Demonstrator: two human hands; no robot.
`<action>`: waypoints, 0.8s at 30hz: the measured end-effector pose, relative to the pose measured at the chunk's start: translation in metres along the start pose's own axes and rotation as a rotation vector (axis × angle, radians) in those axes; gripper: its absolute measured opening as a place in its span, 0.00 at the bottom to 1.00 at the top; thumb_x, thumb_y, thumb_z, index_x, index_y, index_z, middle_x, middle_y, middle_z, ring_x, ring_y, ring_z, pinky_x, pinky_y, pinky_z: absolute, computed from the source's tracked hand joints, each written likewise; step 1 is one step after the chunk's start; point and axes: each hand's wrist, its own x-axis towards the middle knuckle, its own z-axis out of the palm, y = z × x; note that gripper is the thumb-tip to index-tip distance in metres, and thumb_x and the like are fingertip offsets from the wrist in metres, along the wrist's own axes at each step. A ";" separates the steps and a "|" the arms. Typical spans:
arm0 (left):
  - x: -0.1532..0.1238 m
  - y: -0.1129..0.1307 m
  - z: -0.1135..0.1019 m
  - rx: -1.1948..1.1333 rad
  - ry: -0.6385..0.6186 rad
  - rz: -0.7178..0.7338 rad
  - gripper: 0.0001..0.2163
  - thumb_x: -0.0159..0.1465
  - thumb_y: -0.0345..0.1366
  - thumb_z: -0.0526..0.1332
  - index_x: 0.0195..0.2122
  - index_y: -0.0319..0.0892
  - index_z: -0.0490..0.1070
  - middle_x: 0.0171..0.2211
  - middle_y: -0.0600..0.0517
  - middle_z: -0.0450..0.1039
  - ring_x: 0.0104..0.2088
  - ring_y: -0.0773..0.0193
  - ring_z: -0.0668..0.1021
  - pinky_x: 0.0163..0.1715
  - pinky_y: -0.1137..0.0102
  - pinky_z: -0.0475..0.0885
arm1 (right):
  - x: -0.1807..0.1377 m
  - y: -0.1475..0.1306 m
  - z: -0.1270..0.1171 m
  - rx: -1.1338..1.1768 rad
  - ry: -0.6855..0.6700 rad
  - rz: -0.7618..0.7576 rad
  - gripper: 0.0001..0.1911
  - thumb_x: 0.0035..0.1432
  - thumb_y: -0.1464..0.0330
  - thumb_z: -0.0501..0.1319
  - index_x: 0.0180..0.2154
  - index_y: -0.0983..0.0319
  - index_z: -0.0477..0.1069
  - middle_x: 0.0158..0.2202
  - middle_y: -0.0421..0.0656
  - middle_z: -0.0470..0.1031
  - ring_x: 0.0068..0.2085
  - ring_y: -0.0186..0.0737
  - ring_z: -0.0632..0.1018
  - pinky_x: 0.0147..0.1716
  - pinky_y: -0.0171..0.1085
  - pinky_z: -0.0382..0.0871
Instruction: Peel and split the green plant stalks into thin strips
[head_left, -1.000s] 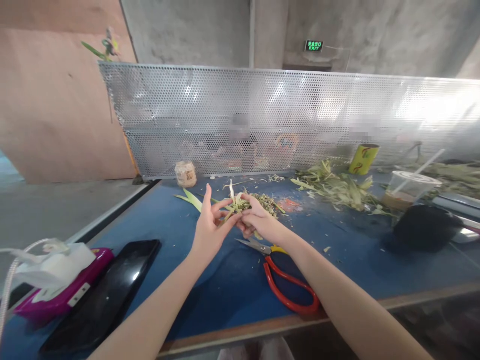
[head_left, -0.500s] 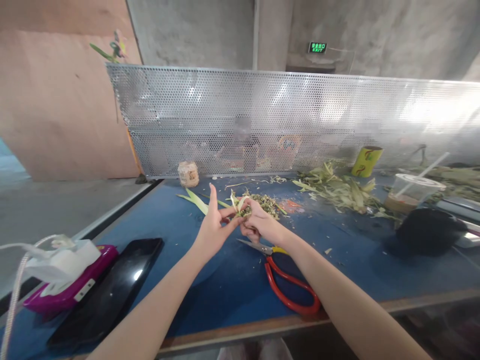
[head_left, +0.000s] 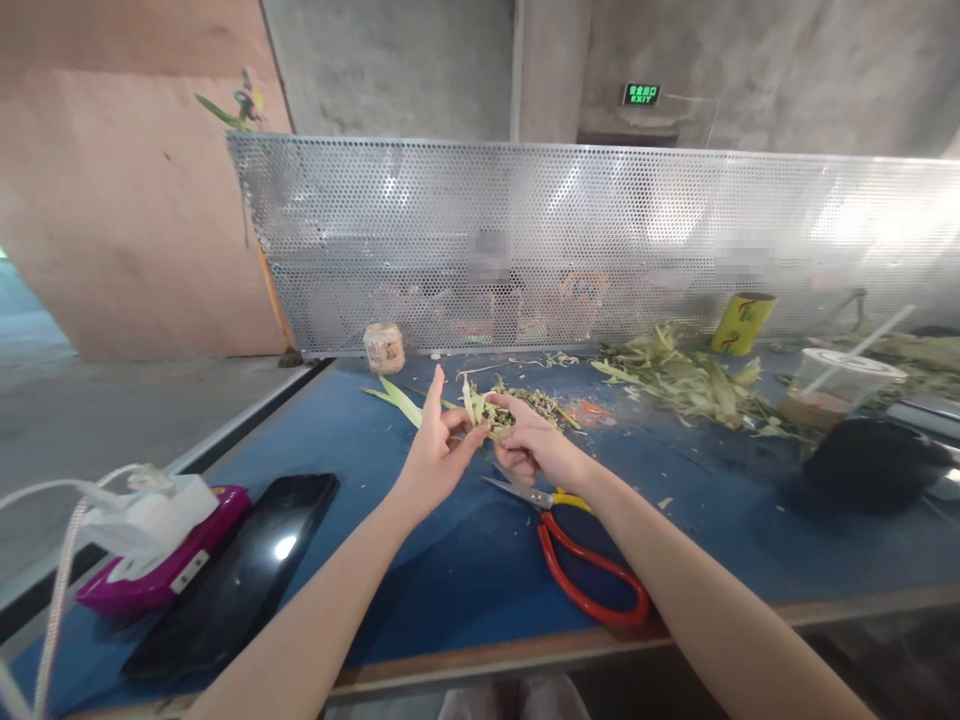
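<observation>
My left hand point(head_left: 437, 448) is raised over the table, thumb and a bent finger pinching a pale green leaf strip point(head_left: 469, 398), one finger pointing up. Close on the right, my right hand point(head_left: 538, 440) has its fingers curled, with index finger and thumb at the strip's lower end; the contact is partly hidden. Behind the hands lies a heap of small dry green scraps point(head_left: 536, 402). Longer green leaves point(head_left: 403, 402) stick out left of my left hand. Scissors with red and yellow handles point(head_left: 592, 590) lie below my right hand, blades pointing left, slightly apart.
A phone point(head_left: 232, 570) and a purple power strip point(head_left: 169, 575) with a white plug lie at left. A pale woven cylinder point(head_left: 384, 348) stands behind. To the right are a leaf pile point(head_left: 682, 375), a yellow can point(head_left: 742, 322), a plastic cup point(head_left: 844, 380) and a dark object point(head_left: 874, 465). A perforated metal screen point(head_left: 450, 220) bounds the back.
My right hand's fingers have shifted slightly away from my left hand, widening the gap. The leaf strip stays between them. The whole view has shifted a little.
</observation>
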 end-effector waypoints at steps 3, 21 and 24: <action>0.002 -0.003 -0.001 -0.068 0.018 -0.010 0.41 0.55 0.37 0.59 0.60 0.47 0.27 0.28 0.55 0.67 0.16 0.76 0.64 0.15 0.78 0.62 | -0.001 0.000 -0.002 -0.003 -0.009 0.004 0.29 0.44 0.73 0.48 0.51 0.57 0.47 0.13 0.27 0.53 0.12 0.23 0.47 0.11 0.24 0.43; 0.000 -0.008 0.006 0.014 0.099 -0.115 0.39 0.55 0.38 0.58 0.60 0.46 0.31 0.35 0.46 0.74 0.19 0.69 0.73 0.14 0.77 0.64 | 0.012 0.012 0.002 -0.239 0.209 -0.123 0.12 0.55 0.60 0.51 0.32 0.63 0.64 0.10 0.30 0.59 0.10 0.23 0.56 0.09 0.25 0.48; -0.001 -0.009 0.009 0.010 0.175 -0.182 0.41 0.55 0.37 0.59 0.60 0.46 0.28 0.36 0.45 0.74 0.19 0.66 0.75 0.14 0.75 0.67 | 0.013 0.016 0.002 -0.243 0.305 -0.167 0.12 0.53 0.63 0.54 0.35 0.64 0.67 0.10 0.30 0.56 0.12 0.24 0.56 0.10 0.26 0.50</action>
